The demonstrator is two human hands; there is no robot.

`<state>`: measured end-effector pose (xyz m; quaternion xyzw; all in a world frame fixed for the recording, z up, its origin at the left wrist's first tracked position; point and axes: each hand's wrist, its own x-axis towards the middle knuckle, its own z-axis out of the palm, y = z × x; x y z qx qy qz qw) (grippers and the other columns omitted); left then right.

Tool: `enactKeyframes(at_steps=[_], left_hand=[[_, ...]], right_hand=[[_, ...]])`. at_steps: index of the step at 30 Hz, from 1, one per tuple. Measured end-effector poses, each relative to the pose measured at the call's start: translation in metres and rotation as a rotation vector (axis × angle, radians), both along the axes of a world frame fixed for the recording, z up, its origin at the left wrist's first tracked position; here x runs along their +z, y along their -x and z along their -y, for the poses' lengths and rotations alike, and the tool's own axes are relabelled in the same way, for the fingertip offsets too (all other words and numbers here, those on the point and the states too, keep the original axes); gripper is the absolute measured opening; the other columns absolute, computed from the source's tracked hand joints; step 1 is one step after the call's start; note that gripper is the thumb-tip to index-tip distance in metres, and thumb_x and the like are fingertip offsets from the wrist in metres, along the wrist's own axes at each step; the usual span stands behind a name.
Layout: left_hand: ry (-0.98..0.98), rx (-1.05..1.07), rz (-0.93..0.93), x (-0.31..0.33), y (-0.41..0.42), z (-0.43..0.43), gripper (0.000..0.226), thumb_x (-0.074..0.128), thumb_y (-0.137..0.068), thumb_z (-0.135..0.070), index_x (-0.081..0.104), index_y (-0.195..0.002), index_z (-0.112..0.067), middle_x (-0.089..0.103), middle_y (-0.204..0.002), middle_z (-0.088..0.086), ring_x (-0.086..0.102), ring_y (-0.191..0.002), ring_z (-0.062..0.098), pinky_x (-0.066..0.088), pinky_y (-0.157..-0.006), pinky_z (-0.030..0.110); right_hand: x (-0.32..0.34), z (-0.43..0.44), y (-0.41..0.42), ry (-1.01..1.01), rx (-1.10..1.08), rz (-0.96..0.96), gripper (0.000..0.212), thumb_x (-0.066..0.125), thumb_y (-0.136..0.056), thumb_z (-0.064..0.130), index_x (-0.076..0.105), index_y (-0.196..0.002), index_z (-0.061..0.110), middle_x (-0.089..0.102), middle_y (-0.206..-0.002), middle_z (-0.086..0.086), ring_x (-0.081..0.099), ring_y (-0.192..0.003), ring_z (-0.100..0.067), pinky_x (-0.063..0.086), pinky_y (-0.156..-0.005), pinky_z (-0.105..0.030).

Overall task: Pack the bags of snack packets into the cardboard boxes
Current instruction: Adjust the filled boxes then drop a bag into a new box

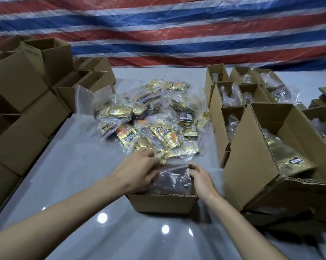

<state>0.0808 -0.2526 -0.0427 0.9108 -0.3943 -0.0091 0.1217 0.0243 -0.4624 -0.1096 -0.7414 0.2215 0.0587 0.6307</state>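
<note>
Gleaming with ceiling-light spots, the grey desk carries a small open cardboard box nearest; the left hand and right hand have fingers curled onto the clear bag inside it. Beyond lies a pile of bagged gold packets (empty boxes left, filled boxes right), then a striped tarpaulin wall.

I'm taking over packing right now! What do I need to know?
Left hand: on the left edge of the clear bag; grip unclear.
Right hand: fingers curled on the bag's right edge.
The bag sits in the open box nearest you.
Done: boxes on the right already hold bags.
Left: the pile of snack bags behind it; more boxes stacked on the left.
</note>
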Motion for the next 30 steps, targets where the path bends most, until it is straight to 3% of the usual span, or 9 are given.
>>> enactKeyframes(at_steps=[3,7,11,14,17,20,24,26,30], left_hand=[[-0.173,0.017,0.029,-0.006,0.005,0.005,0.016,0.053,-0.093,-0.035,0.064,-0.092,-0.023,0.061,-0.096,-0.005,0.058,-0.090,0.020,0.040,-0.065,0.031],[-0.364,-0.049,-0.016,-0.013,0.011,0.023,0.011,0.056,-0.089,-0.023,0.066,-0.091,-0.018,0.067,-0.088,0.006,0.061,-0.082,0.031,0.030,-0.060,0.031],[-0.555,-0.040,-0.237,-0.021,0.010,0.038,0.020,0.057,-0.094,-0.020,0.062,-0.113,-0.017,0.062,-0.110,0.011,0.062,-0.100,0.034,0.039,-0.071,0.037],[-0.664,-0.042,-0.431,-0.028,0.007,0.035,0.024,0.046,-0.099,-0.020,0.064,-0.112,-0.012,0.062,-0.117,0.014,0.060,-0.106,0.036,0.047,-0.083,0.039],[-0.520,-0.080,-0.532,-0.018,0.000,0.028,0.026,0.045,-0.100,-0.025,0.065,-0.117,-0.019,0.064,-0.115,0.005,0.062,-0.102,0.024,0.049,-0.091,0.037],[-0.118,-0.045,-0.603,0.002,-0.012,0.025,0.019,0.053,-0.100,-0.027,0.068,-0.112,-0.023,0.064,-0.093,-0.011,0.056,-0.077,-0.003,0.046,-0.078,0.020],[0.259,0.120,-0.479,0.013,-0.048,0.021,0.013,0.058,-0.098,-0.025,0.071,-0.099,-0.020,0.067,-0.072,-0.011,0.059,-0.060,-0.003,0.044,-0.059,0.015],[0.212,0.207,-0.328,0.005,-0.071,0.024,0.013,0.056,-0.098,-0.024,0.069,-0.099,-0.022,0.068,-0.078,-0.009,0.062,-0.067,0.002,0.049,-0.063,0.025],[-0.219,0.089,-0.123,-0.031,-0.102,0.051,0.022,0.055,-0.092,-0.015,0.065,-0.109,-0.025,0.068,-0.105,-0.005,0.064,-0.095,0.015,0.054,-0.074,0.031]], right_hand=[[-0.004,0.001,0.000,-0.002,0.000,-0.011,0.020,0.050,-0.099,0.015,0.064,-0.086,0.020,0.065,-0.080,0.002,0.063,-0.077,-0.011,0.046,-0.069,-0.024],[-0.005,-0.001,-0.002,-0.004,-0.005,-0.008,0.017,0.052,-0.098,0.014,0.062,-0.084,0.019,0.066,-0.086,0.000,0.058,-0.088,-0.020,0.040,-0.081,-0.033],[-0.005,-0.003,0.001,0.029,0.018,0.002,0.017,0.054,-0.096,0.014,0.063,-0.084,0.021,0.067,-0.084,0.004,0.058,-0.086,-0.014,0.041,-0.079,-0.030],[-0.005,-0.002,0.002,0.050,0.041,0.009,0.016,0.054,-0.096,0.017,0.062,-0.085,0.024,0.066,-0.083,0.007,0.058,-0.084,-0.010,0.041,-0.073,-0.025],[-0.004,-0.002,0.002,0.045,0.048,0.014,0.016,0.054,-0.096,0.017,0.063,-0.086,0.026,0.067,-0.083,0.009,0.059,-0.084,-0.008,0.040,-0.072,-0.020],[-0.005,-0.003,0.000,0.023,0.059,0.019,0.013,0.054,-0.096,0.015,0.064,-0.091,0.021,0.070,-0.092,-0.001,0.062,-0.095,-0.020,0.044,-0.087,-0.032],[-0.006,-0.003,0.000,0.022,0.045,0.024,0.022,0.054,-0.096,0.015,0.066,-0.087,0.030,0.069,-0.083,0.013,0.061,-0.091,-0.011,0.043,-0.081,-0.027],[-0.006,-0.004,0.001,0.017,0.041,0.026,0.025,0.054,-0.095,0.015,0.066,-0.087,0.036,0.069,-0.084,0.019,0.060,-0.090,-0.003,0.040,-0.077,-0.022],[-0.009,-0.004,0.002,0.031,0.031,0.027,0.018,0.056,-0.094,0.015,0.067,-0.090,0.030,0.068,-0.086,0.020,0.058,-0.088,0.004,0.038,-0.072,-0.010]])
